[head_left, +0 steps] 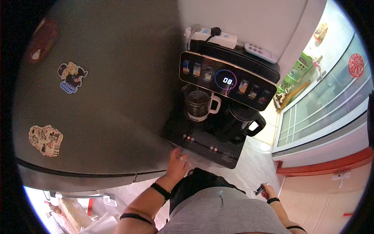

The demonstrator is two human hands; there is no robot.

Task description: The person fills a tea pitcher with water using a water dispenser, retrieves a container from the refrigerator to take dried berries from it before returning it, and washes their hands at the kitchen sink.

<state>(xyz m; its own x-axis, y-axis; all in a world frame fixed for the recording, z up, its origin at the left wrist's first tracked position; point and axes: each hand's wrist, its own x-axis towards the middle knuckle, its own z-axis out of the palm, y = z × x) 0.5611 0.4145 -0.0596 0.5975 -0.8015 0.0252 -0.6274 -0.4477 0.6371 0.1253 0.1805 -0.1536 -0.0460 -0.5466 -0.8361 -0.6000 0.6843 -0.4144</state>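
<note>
My left hand (178, 163) is just below the front left edge of a black drink machine (206, 146), its fingers partly curled and blurred. Whether it touches anything is unclear. The machine's display (227, 81) reads 08. On its tray a glass jug (198, 105) with a white handle stands on the left, and a black kettle (243, 117) stands on the right. Off to the lower right, my right hand (268, 191) has its fingers closed on a small dark object (259, 190), too small to name.
A dark refrigerator door (117, 85) with magnets fills the left. A power strip (212, 36) and a white remote (261, 52) lie on top of the machine. At the right are a sliding glass door (319, 105) and a red sill (323, 165).
</note>
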